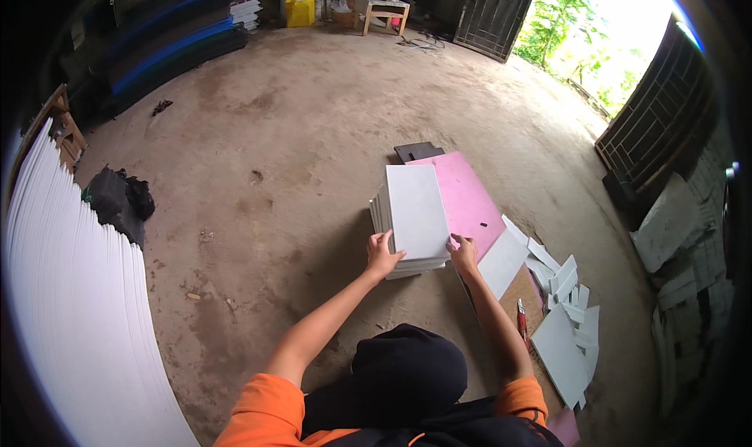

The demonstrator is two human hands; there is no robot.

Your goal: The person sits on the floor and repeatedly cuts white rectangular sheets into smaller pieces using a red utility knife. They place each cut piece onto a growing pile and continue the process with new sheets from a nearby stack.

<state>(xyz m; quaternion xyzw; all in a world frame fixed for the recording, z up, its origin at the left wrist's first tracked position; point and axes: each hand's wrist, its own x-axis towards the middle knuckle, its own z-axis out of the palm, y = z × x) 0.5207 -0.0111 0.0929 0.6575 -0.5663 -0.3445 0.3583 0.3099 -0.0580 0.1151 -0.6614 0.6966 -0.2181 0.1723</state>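
A rectangular white board (417,212) lies on top of a stack of similar boards (379,212), whose edges stick out unevenly at the left and near sides. My left hand (381,256) grips the top board at its near left corner, with the thumb by the near edge and the fingers along the left side. At the near right corner, my right hand (464,253) has its fingers curled against the board's edge. The undersides of both grips are hidden.
Right of the stack lie a pink sheet (466,196), white offcuts (565,286) and a red-handled cutter (522,322). Tall white sheets (78,306) stand at the left beside a black bag (117,200). Farther off are a small wooden table (382,10) and an open metal door (495,12).
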